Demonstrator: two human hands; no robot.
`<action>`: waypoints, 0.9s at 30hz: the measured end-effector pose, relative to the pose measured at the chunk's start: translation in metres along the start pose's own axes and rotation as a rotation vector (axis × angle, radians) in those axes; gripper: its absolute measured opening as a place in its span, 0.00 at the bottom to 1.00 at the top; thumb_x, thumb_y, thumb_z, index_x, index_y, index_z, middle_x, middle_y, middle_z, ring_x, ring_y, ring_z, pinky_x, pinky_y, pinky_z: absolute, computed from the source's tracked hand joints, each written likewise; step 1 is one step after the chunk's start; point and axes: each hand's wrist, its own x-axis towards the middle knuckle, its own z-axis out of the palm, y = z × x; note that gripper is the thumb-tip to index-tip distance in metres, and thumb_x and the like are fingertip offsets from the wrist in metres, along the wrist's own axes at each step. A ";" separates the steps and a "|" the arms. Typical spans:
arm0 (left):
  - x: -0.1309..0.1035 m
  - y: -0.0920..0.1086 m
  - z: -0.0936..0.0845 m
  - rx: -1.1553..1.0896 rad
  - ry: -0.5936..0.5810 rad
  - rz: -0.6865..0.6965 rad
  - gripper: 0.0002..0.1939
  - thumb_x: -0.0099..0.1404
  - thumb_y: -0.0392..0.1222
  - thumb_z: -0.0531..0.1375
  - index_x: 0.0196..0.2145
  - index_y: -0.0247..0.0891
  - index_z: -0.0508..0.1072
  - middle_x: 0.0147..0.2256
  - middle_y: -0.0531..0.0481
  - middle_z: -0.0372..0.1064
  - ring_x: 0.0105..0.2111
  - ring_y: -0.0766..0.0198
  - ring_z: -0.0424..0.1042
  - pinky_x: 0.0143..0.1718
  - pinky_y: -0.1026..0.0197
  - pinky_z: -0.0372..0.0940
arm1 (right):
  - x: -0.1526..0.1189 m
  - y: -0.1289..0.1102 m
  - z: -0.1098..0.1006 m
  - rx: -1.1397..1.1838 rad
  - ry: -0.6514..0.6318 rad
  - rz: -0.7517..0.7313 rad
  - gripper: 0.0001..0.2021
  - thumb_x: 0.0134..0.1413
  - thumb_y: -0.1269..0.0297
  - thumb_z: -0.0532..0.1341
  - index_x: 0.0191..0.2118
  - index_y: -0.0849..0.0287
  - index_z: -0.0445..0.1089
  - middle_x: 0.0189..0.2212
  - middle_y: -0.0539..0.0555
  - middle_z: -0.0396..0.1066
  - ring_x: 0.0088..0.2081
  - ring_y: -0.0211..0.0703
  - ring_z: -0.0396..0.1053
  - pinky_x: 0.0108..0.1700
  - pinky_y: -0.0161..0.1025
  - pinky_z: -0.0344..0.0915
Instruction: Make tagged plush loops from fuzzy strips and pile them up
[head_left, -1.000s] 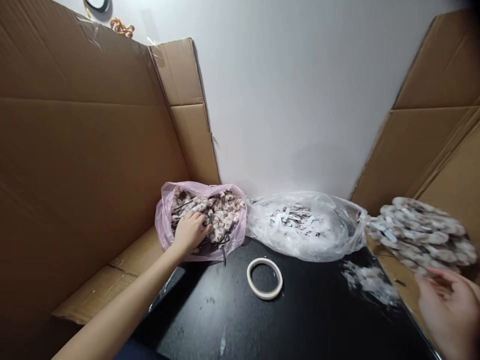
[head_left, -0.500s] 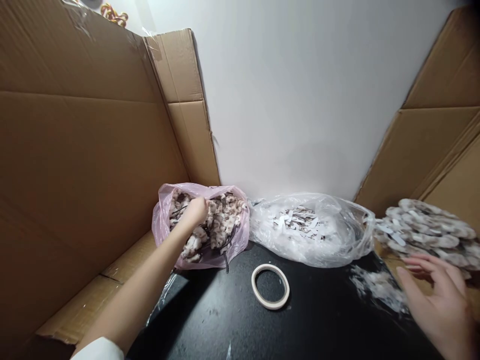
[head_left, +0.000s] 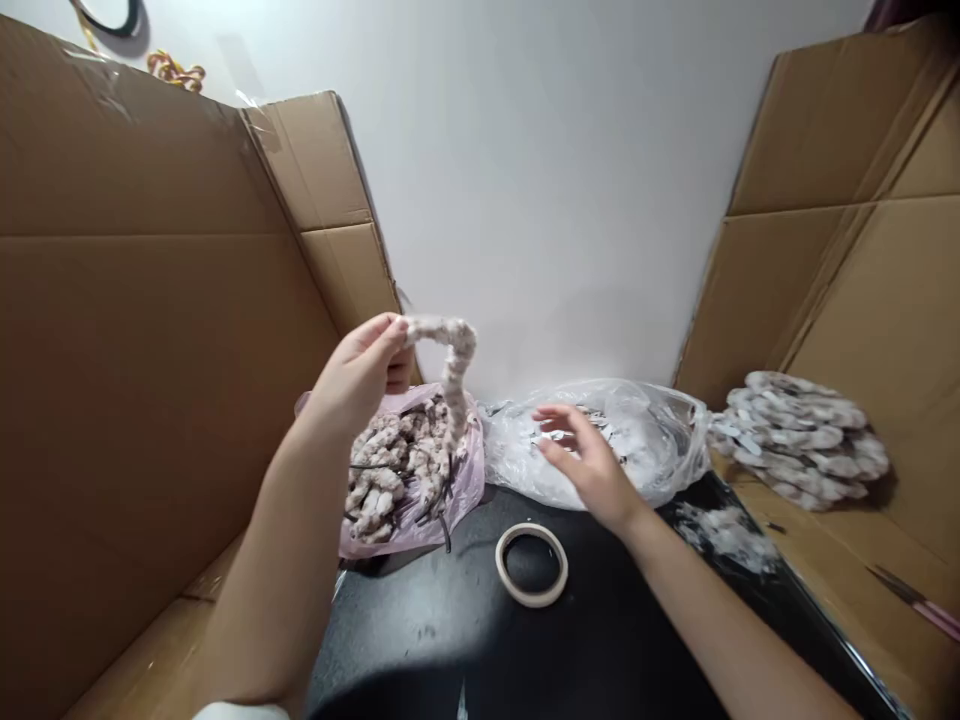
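My left hand [head_left: 367, 370] pinches one end of a fluffy white-brown strip [head_left: 454, 375], which bends over and hangs down above a pink plastic bag [head_left: 471, 480]. Inside that bag lie more fluffy strips [head_left: 382, 455] with dark cord ends. With fingers apart and nothing in them, my right hand [head_left: 585, 465] is over a clear plastic bag [head_left: 660, 455] that holds small white-tagged pieces. A cream ring of tape [head_left: 561, 580] lies flat on the black table, in front of the bags.
Cardboard walls [head_left: 150, 360] stand on both sides. At the right are a pile of fluffy pieces [head_left: 806, 440], a crumpled clear wrapper [head_left: 727, 537] and scissors [head_left: 919, 603]. A white wall [head_left: 562, 180] rises behind.
My left hand has risen out of the pink bag with a fluffy strip. My right hand has moved left from the pile to the clear bag. The view has shifted to the right.
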 end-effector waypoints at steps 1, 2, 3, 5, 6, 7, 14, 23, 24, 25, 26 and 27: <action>-0.005 -0.007 0.007 -0.040 -0.024 -0.005 0.16 0.64 0.47 0.59 0.26 0.39 0.56 0.21 0.61 0.41 0.17 0.75 0.43 0.16 0.73 0.42 | 0.003 0.002 0.011 0.072 -0.047 0.039 0.20 0.55 0.53 0.62 0.51 0.54 0.62 0.51 0.57 0.66 0.52 0.48 0.64 0.52 0.47 0.61; -0.010 -0.016 0.014 -0.071 -0.049 -0.033 0.17 0.64 0.49 0.59 0.26 0.40 0.55 0.22 0.61 0.41 0.17 0.75 0.43 0.17 0.73 0.42 | 0.006 0.005 0.021 0.155 -0.098 0.076 0.24 0.53 0.52 0.63 0.53 0.53 0.60 0.52 0.57 0.66 0.53 0.48 0.64 0.52 0.46 0.61; -0.014 -0.026 0.019 -0.092 -0.080 -0.069 0.18 0.64 0.51 0.59 0.26 0.40 0.55 0.22 0.61 0.41 0.17 0.75 0.42 0.17 0.73 0.42 | 0.006 0.009 0.028 0.244 -0.155 0.117 0.26 0.52 0.50 0.65 0.54 0.52 0.59 0.50 0.56 0.67 0.51 0.46 0.66 0.51 0.45 0.62; -0.018 -0.047 0.024 -0.080 -0.093 -0.089 0.19 0.64 0.54 0.57 0.27 0.41 0.55 0.22 0.62 0.40 0.17 0.74 0.42 0.17 0.73 0.42 | 0.004 0.019 0.035 0.400 -0.340 0.258 0.26 0.50 0.47 0.66 0.50 0.55 0.60 0.38 0.53 0.71 0.38 0.41 0.70 0.42 0.41 0.66; -0.018 -0.056 0.024 -0.029 -0.070 -0.076 0.19 0.65 0.56 0.55 0.27 0.41 0.53 0.22 0.62 0.40 0.17 0.74 0.41 0.17 0.72 0.42 | 0.001 0.025 0.034 0.466 -0.448 0.352 0.25 0.50 0.46 0.65 0.47 0.56 0.61 0.30 0.49 0.70 0.29 0.37 0.68 0.36 0.38 0.66; -0.017 -0.065 0.023 0.051 -0.050 -0.068 0.19 0.65 0.57 0.53 0.27 0.41 0.53 0.21 0.62 0.40 0.17 0.73 0.42 0.17 0.72 0.43 | -0.002 0.031 0.030 0.521 -0.544 0.452 0.23 0.51 0.45 0.64 0.43 0.58 0.62 0.23 0.45 0.65 0.21 0.32 0.62 0.29 0.34 0.64; -0.017 -0.106 -0.008 0.363 -0.145 -0.136 0.19 0.59 0.55 0.60 0.24 0.38 0.62 0.19 0.59 0.51 0.19 0.70 0.50 0.18 0.68 0.47 | -0.032 0.056 -0.041 0.807 -0.734 0.942 0.13 0.64 0.55 0.55 0.33 0.57 0.57 0.17 0.39 0.44 0.16 0.27 0.32 0.15 0.24 0.35; -0.069 -0.156 -0.063 0.830 -0.459 -0.096 0.19 0.65 0.56 0.52 0.24 0.40 0.63 0.21 0.54 0.62 0.23 0.63 0.64 0.26 0.64 0.60 | -0.070 0.071 -0.092 0.621 -0.719 1.194 0.12 0.63 0.60 0.56 0.30 0.58 0.57 0.18 0.39 0.45 0.15 0.26 0.35 0.13 0.22 0.37; -0.075 -0.159 -0.067 0.841 -0.472 -0.107 0.19 0.65 0.56 0.52 0.24 0.40 0.64 0.22 0.54 0.63 0.24 0.62 0.65 0.27 0.64 0.61 | -0.073 0.071 -0.094 0.597 -0.708 1.211 0.12 0.62 0.60 0.57 0.30 0.58 0.57 0.18 0.40 0.46 0.15 0.26 0.36 0.13 0.22 0.37; -0.081 -0.161 -0.071 0.848 -0.484 -0.121 0.19 0.64 0.57 0.52 0.24 0.40 0.64 0.22 0.53 0.64 0.24 0.62 0.65 0.27 0.64 0.61 | -0.076 0.072 -0.097 0.577 -0.698 1.227 0.12 0.62 0.60 0.57 0.30 0.59 0.58 0.18 0.40 0.47 0.15 0.26 0.36 0.13 0.22 0.38; -0.086 -0.164 -0.074 0.851 -0.490 -0.133 0.19 0.64 0.57 0.51 0.25 0.40 0.65 0.21 0.53 0.64 0.24 0.61 0.66 0.27 0.64 0.62 | -0.079 0.072 -0.099 0.563 -0.687 1.241 0.12 0.61 0.60 0.58 0.30 0.59 0.58 0.18 0.40 0.47 0.15 0.25 0.37 0.13 0.22 0.37; -0.091 -0.166 -0.077 0.849 -0.501 -0.149 0.20 0.64 0.57 0.51 0.25 0.40 0.65 0.21 0.53 0.64 0.24 0.61 0.66 0.27 0.63 0.62 | -0.082 0.072 -0.102 0.554 -0.677 1.250 0.12 0.61 0.59 0.58 0.30 0.59 0.58 0.18 0.39 0.48 0.15 0.25 0.37 0.13 0.22 0.37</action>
